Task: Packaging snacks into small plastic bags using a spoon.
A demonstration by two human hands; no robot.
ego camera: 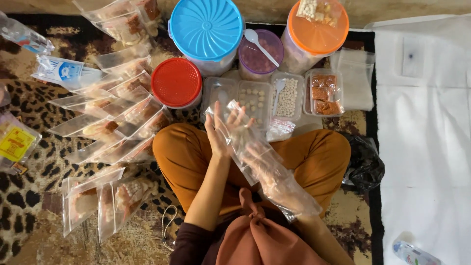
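Observation:
I sit cross-legged in orange trousers (319, 157) on a patterned rug. My right hand (257, 157) and forearm are inside a loose clear plastic glove (289, 189), fingers stretched out toward the trays. My left hand (218, 132) is bare and raised beside it, fingers pinching the glove's crumpled tip near the right fingertips. Both hands hover over my lap, just in front of the clear trays of small snacks (255, 100).
Ahead stand a blue-lidded tub (206, 27), a red-lidded tub (175, 82), a purple tub with a white spoon (260, 51) and an orange-lidded tub (316, 32). Filled clear bags (113, 122) lie fanned at left. A black bag (365, 164), white cloth (427, 122) and bottle (412, 252) are at right.

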